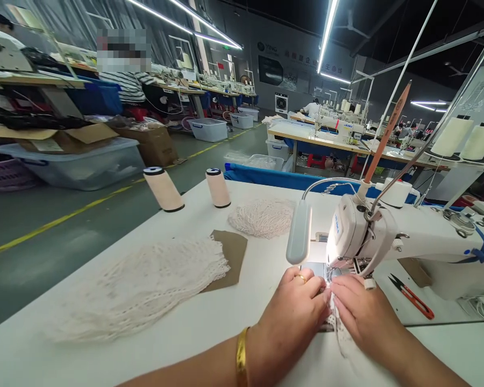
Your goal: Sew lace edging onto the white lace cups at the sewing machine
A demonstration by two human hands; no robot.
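White lace trim [333, 318] lies under the needle of a white sewing machine [342, 231], with a loose strand trailing toward me. My left hand [292, 309], wearing a gold ring and bangle, is closed on the lace just left of the needle. From the right, my right hand [365, 309] pinches the same trim, its fingertips close to the left thumb. Both hands partly cover the lace and the presser foot. A lit lamp [298, 234] hangs over the left side of the stitching spot. Red-handled thread snips [412, 296] rest right of my right hand.
A lace pile [145, 282] lies left on the table, partly over a brown card [234, 258]. Behind it are a bundle of lace [262, 217] and two peach thread cones [164, 189] [218, 188]. Beyond the table are plastic bins [208, 130] and a person in stripes [125, 86].
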